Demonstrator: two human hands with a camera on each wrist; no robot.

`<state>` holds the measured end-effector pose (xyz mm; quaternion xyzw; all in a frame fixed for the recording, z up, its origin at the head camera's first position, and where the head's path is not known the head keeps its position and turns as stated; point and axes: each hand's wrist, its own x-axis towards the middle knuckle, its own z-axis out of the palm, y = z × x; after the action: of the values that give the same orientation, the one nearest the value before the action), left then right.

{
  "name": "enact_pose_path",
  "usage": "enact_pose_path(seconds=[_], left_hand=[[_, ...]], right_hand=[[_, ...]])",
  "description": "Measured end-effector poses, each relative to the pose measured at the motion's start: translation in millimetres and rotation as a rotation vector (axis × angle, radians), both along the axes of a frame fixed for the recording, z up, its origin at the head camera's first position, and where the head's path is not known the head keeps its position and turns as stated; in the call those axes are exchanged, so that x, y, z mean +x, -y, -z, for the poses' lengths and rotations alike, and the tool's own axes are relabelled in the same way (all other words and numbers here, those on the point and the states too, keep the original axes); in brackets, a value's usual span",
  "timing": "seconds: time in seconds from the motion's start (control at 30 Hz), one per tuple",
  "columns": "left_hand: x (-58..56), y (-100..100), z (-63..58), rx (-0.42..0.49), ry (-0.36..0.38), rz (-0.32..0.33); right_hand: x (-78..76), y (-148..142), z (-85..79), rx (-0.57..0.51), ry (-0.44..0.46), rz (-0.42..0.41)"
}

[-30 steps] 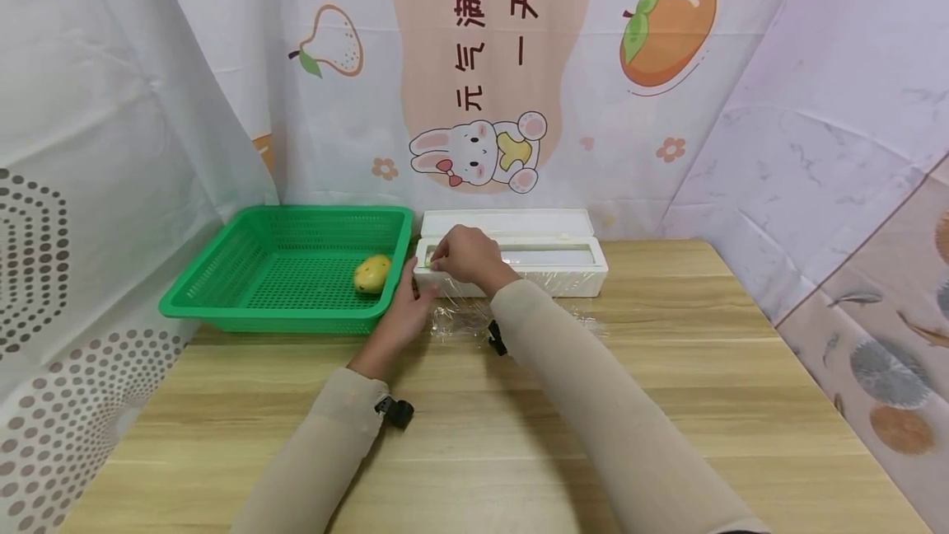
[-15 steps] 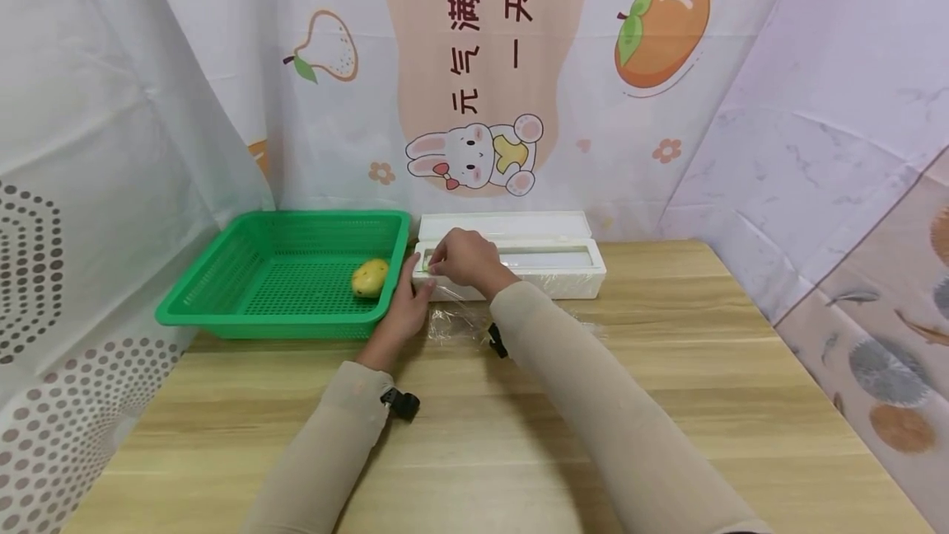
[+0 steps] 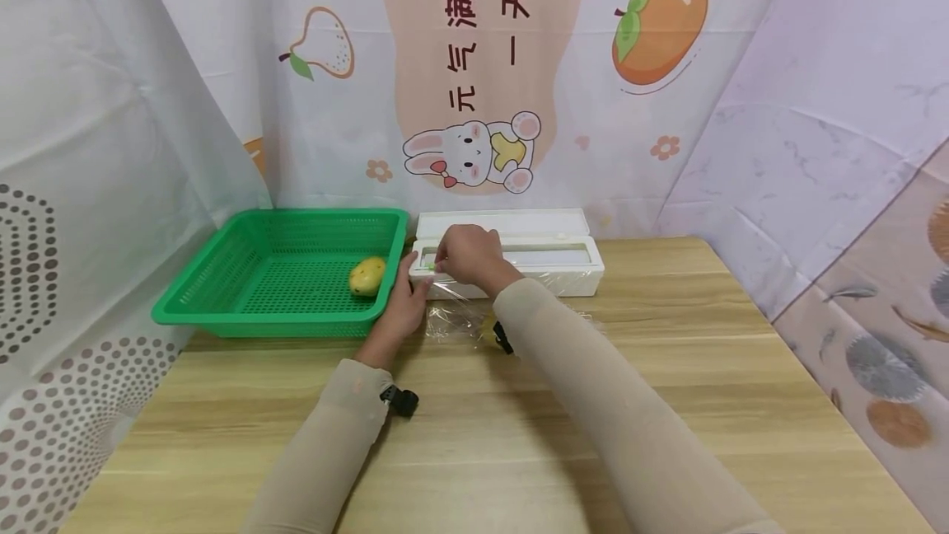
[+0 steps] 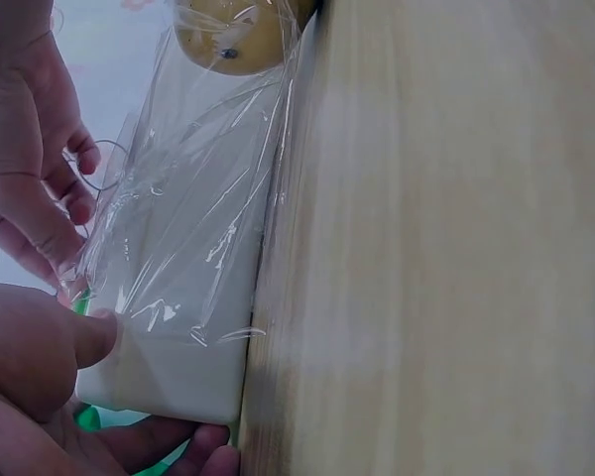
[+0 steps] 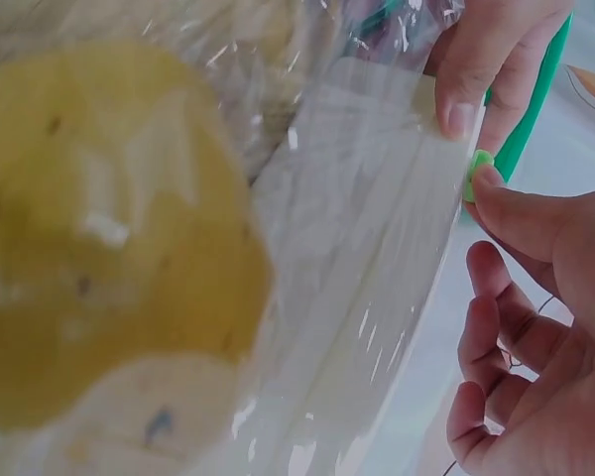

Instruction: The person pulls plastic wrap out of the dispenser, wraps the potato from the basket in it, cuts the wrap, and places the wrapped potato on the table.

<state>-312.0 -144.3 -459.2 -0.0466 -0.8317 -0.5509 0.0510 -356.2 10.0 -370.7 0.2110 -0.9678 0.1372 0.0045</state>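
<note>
A white cling film box [image 3: 567,283] stands at the back of the table, its lid raised. My left hand [image 3: 400,307] grips the box's left end, with the thumb on the front side and fingers around the end, as the left wrist view shows. Above that end my right hand [image 3: 470,254] pinches a small green slide cutter [image 5: 478,178] at the box's edge between thumb and index finger, the other fingers loosely curled. Clear cling film [image 3: 452,321] hangs over the front onto the table. Beside it, under my right wrist, lies a yellow potato [image 5: 129,218], mostly hidden in the head view.
To the left of the box sits a green plastic basket [image 3: 267,318] holding another yellow potato [image 3: 366,277]. The wooden table [image 3: 445,452] extends in front. A printed curtain [image 3: 334,130] hangs close behind the box and the basket.
My right hand has shifted slightly right along the box's edge. Some yellow of the potato now shows by my right wrist. My left hand keeps its grip, and the head view has moved slightly.
</note>
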Motion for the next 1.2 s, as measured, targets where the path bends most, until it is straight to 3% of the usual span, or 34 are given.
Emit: enact_pose_path(seconds=[0.47,1.2], left_hand=[[3.5,-2,-3.4,0.022,0.026,-0.004],[-2.2,1,0.9,-0.006,0.031,0.012]], right_hand=[[0.1,-33,-1.5,0.044,0.0,0.035],[-2.7,-95,0.2,0.037,0.001,0.064]])
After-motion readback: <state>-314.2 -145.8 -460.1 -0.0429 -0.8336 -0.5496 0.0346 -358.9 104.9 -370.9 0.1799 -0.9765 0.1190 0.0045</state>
